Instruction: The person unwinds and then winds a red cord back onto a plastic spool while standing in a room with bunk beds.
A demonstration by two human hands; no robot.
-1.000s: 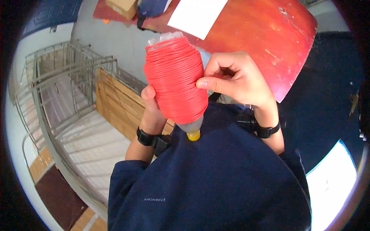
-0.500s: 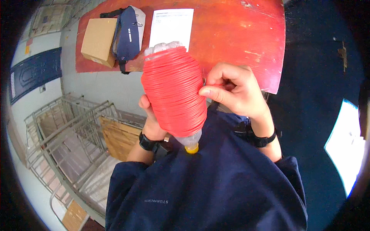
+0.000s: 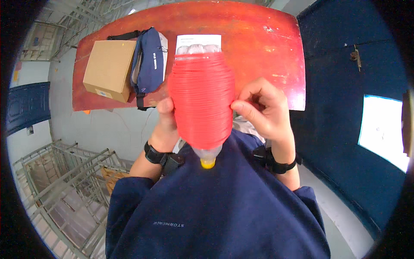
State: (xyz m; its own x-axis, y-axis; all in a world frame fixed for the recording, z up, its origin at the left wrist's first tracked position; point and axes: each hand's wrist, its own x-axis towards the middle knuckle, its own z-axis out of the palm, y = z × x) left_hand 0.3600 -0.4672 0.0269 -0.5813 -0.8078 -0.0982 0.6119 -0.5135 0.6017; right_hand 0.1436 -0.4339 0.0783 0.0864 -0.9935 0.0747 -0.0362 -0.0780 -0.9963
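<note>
- While the left hand (image 3: 167,123) grips the bottle (image 3: 208,153) from one side, its thumb lies against the windings and its other fingers are hidden behind.
- Right hand (image 3: 265,110): thumb tip and curled forefinger, narrowly spaced, meet the opposite side of the windings; whether a strand is pinched there cannot be told.
- The bottle lies between the two sets of fingers, in front of the wearer's chest.
- Lettering: small pale characters mark the navy shirt (image 3: 215,211), nearer the wearer than the fingers; white characters run along the blue bag (image 3: 148,64), beyond the left thumb; fine print, too small to tell, lines the white sheet (image 3: 185,40) beyond both hands; a small label sits on the cardboard box (image 3: 110,64), beyond and left of the left thumb.
- Materials: smooth red cord (image 3: 202,99) in close, parallel turns forms a barrel; clear, lobed plastic shows past its far end, and a tapering neck past its near end.
- Orientation: the long axis runs almost straight away from the wearer, across the turns; the yellow cap (image 3: 208,164) points toward the shirt, the lobed base toward the worn red table (image 3: 254,43).
</note>
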